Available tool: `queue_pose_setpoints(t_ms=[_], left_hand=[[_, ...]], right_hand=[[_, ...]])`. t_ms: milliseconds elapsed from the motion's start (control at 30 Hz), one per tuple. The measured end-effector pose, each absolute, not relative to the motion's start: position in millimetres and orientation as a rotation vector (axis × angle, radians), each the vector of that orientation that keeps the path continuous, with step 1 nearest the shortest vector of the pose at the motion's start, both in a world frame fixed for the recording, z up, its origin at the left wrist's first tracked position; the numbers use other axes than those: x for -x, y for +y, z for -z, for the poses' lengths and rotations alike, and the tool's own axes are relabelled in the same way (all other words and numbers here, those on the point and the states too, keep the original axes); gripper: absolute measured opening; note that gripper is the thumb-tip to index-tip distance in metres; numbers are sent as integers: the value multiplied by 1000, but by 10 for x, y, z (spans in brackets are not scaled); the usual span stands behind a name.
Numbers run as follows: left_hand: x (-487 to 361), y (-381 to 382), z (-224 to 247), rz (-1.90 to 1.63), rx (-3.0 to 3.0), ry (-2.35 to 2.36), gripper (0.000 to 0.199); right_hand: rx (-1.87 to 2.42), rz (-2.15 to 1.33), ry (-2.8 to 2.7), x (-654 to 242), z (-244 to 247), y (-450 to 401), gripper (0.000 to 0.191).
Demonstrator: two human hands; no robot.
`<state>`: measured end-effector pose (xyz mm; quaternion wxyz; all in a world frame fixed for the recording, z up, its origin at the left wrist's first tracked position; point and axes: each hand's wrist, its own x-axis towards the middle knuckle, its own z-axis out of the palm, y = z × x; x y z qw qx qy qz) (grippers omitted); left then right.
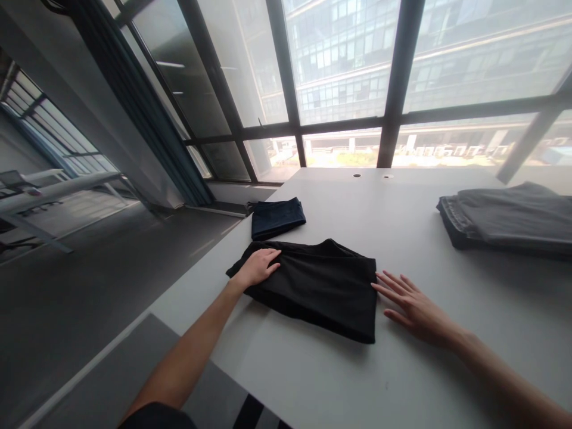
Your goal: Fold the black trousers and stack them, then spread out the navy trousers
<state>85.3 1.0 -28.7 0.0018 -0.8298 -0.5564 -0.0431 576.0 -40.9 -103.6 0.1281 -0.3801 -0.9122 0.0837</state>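
A black folded garment (317,286), perhaps trousers, lies across the white table (304,381) in front of me. My left hand (258,266) rests flat on its left part, fingers stretched out and pointing right. Beside the garment's right edge is my right hand (411,304), palm down with fingers spread; its fingertips are at the edge, and it holds nothing. Just behind the black garment sits a smaller, dark blue folded garment (277,218). The underside of the black cloth is hidden.
Folded grey and dark garments (513,211) are stacked at the table's right side. Two round cable holes (356,176) show near the far edge. Large windows (344,65) rise behind the table. To the left are a blue curtain (147,113) and another desk (67,187).
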Motion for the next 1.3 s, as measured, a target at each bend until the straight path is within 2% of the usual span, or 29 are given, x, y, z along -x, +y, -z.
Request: queue_pose_setpoints(t_ms=[133, 267, 367, 500, 633, 700, 800, 967, 1067, 1300], left_hand=[[-715, 26, 405, 126, 2618, -1701, 50], [-598, 12, 446, 171, 2550, -1726, 55], [-571, 36, 511, 23, 2459, -1804, 59], [-574, 83, 579, -113, 2413, -1822, 61], [-551, 108, 604, -128, 2409, -1807, 62], [-538, 113, 615, -116, 2411, -1801, 62], [-534, 110, 623, -101, 2411, -1799, 62], [-582, 75, 569, -104, 2419, -1833, 65], [-705, 41, 535, -83, 2416, -1862, 66], [-1605, -61, 658, 108, 2440, -1875, 63]], right_hand=[[1114, -289, -2574, -5730, 1028, -431, 55], [1404, -478, -2114, -5548, 941, -493, 42], [1618, -944, -1614, -5338, 762, -526, 41], [1490, -1605, -1015, -5157, 501, -497, 55], [1353, -1838, -872, -5119, 445, -416, 30], [1363, -1861, -900, -5089, 488, -378, 27], [1509, -1819, -1004, -4996, 582, -328, 33], [1531, -1688, -1156, -4907, 687, -267, 14], [1518, -1662, -1185, -5071, 695, -256, 10], [1659, -1403, -1349, -6057, 775, -200, 26]])
